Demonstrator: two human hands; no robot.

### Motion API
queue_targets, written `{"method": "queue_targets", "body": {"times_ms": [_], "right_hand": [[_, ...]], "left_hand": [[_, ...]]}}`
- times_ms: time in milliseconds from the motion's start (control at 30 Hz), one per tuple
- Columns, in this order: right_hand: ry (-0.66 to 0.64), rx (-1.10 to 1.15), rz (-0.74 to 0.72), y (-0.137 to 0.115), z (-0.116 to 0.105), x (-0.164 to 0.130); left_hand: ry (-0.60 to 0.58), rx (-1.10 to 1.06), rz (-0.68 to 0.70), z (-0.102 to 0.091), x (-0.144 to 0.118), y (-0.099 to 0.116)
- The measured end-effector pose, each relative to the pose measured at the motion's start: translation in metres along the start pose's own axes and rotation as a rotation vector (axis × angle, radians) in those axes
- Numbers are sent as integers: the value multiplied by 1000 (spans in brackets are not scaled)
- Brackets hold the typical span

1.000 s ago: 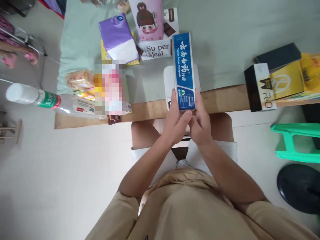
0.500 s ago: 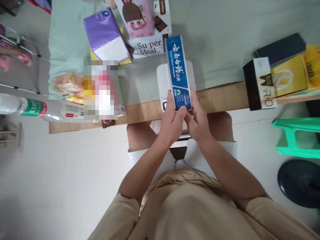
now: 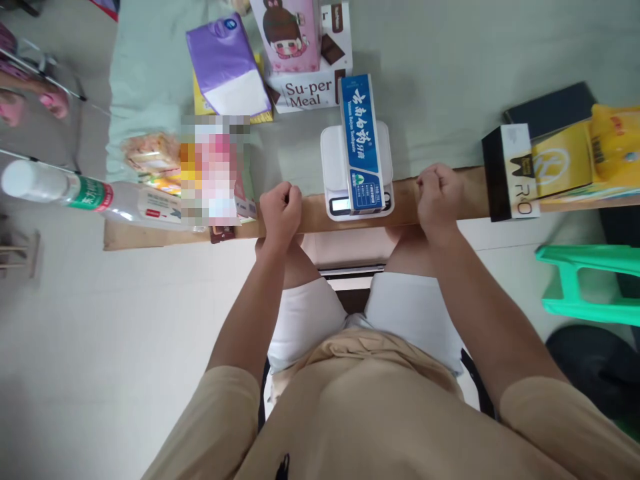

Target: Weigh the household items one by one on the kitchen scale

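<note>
A blue toothpaste box [image 3: 361, 143] lies lengthwise on a small white digital scale [image 3: 330, 160], its far end reaching past the scale's back edge. The scale's display [image 3: 341, 206] shows at the front left, lit, but its figures are too small to read. My left hand [image 3: 281, 212] is curled into a fist at the table's front edge, left of the scale. To the right of the scale, my right hand [image 3: 439, 197] is also closed in a fist by the edge. Nothing shows in either hand, and both are apart from the box.
Behind the scale stand a "Su-per Meal" box [image 3: 313, 92], a pink box [image 3: 287, 40] and a purple tissue pack [image 3: 227, 67]. A plastic bottle [image 3: 120, 200] and packaged food [image 3: 153, 152] are at left. At right are a black-and-white box [image 3: 513, 172] and a yellow package [image 3: 617, 143].
Both hands have let go of the toothpaste box, which now rests on the scale. They have moved apart, one to each side, and closed into fists.
</note>
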State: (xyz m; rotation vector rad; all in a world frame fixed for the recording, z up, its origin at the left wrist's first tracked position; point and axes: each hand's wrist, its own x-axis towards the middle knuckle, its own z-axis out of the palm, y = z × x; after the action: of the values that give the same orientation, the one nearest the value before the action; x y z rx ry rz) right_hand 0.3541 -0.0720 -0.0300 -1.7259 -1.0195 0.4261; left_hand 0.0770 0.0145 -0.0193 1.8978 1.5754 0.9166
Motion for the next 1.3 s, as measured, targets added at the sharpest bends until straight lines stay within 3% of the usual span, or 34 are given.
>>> {"method": "queue_targets", "body": {"times_ms": [233,600,1300], "right_hand": [[-4,-181,10,-14,2,-8],[-152,-581,21,-20,8,-9],[-221,-752,17,-21,8,-10]], "left_hand": [[-157,285,-12,5,-5,15],[-307,597,-58,1,-6,28],[-306,612,-46,1,-6,27]]}}
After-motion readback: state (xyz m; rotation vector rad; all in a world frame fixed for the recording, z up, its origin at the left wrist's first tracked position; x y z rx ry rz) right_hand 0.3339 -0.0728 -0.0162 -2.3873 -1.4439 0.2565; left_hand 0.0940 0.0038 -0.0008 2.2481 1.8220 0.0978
